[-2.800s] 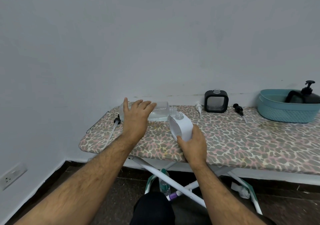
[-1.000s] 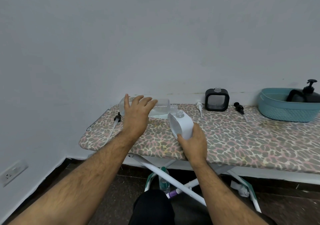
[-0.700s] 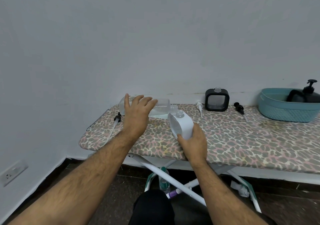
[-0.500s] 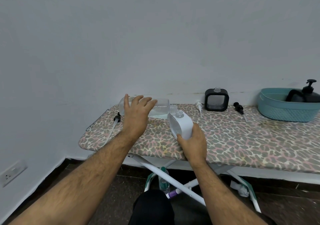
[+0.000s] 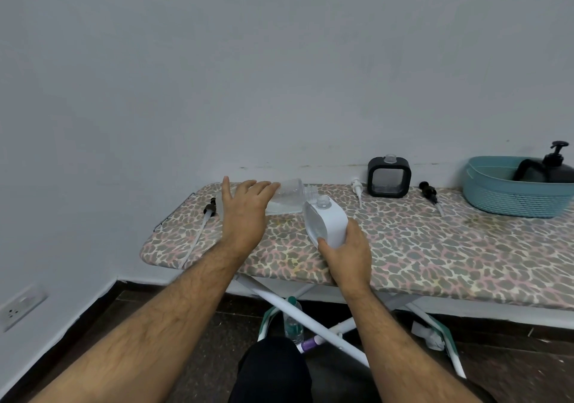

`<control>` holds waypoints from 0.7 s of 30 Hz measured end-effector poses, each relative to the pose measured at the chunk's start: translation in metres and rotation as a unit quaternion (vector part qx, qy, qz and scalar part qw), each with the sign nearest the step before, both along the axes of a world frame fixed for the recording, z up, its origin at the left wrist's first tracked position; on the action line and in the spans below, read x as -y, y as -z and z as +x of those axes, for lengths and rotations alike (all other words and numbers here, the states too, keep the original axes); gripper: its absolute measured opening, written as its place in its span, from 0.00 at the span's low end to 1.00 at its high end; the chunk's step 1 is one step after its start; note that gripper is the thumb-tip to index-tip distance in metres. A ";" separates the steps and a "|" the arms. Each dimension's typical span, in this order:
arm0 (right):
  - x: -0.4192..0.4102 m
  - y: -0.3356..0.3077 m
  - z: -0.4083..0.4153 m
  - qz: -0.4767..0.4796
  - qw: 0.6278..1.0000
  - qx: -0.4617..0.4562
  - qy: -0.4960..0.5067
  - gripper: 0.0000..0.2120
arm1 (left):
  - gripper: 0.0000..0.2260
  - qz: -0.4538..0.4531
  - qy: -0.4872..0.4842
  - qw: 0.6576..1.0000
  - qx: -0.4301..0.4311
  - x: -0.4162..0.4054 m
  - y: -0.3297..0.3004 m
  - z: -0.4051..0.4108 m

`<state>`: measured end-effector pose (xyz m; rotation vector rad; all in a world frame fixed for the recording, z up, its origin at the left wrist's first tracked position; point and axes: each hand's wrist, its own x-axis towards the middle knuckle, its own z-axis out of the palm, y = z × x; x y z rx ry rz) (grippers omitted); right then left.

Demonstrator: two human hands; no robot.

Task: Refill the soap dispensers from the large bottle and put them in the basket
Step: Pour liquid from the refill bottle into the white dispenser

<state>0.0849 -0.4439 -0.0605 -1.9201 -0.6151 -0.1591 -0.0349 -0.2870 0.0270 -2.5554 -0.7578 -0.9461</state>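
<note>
On a leopard-print ironing board (image 5: 403, 247), left hand (image 5: 243, 213) grips the tipped large clear bottle (image 5: 287, 196) over the white dispenser (image 5: 326, 224) clasped by right hand (image 5: 349, 252); black dispenser (image 5: 389, 177), loose pumps & teal basket (image 5: 512, 199) sit behind/right.

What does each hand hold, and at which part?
Left hand holds the clear large bottle around its body; right hand holds the white dispenser at its base.

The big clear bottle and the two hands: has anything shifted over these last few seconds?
Almost nothing. The left hand still tips the large clear bottle on its side toward the white dispenser, which the right hand still grips. The black dispenser, loose pumps and basket stayed put.
</note>
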 end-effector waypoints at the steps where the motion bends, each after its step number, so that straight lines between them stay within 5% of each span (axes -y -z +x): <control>1: 0.000 0.000 0.000 0.001 1.000 0.000 -0.001 0.26 | 0.35 -0.004 -0.002 1.000 0.002 0.001 0.001 -0.001; 11: 0.000 0.001 0.000 0.010 1.000 0.003 -0.005 0.24 | 0.26 -0.122 0.005 0.988 0.094 0.002 0.015 -0.002; 21: 0.000 0.002 0.002 0.013 1.000 -0.009 -0.006 0.26 | 0.32 -0.390 0.041 0.878 0.274 -0.017 0.011 -0.001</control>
